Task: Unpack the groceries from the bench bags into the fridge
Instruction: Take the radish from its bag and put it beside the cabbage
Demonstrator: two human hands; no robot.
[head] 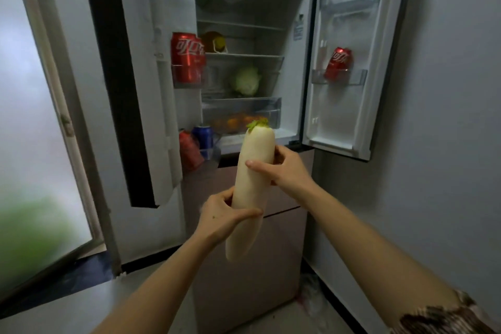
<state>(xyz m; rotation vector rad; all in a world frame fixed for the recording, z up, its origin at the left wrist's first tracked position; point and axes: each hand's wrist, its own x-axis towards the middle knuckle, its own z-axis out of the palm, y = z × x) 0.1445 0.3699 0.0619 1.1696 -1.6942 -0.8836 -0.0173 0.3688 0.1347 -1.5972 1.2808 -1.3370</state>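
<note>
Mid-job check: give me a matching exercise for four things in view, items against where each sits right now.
Items:
1. long white radish
2. pale green round cabbage
3. blue drink can
4. tilted red cola can

Places:
A. right door shelf
B. lowest left door shelf
C. held in left hand and right hand
D. middle shelf inside the fridge

Pairs: 1-C, 2-D, 3-B, 4-A

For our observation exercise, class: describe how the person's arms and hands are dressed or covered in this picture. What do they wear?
Both hands, the left hand and the right hand, are bare: no gloves, rings or watch show. Both forearms are uncovered too. Only at the right arm's upper end, in the frame's bottom corner, appears the edge of a patterned brown-and-cream fabric sleeve. No sleeve shows on the left arm.
</note>
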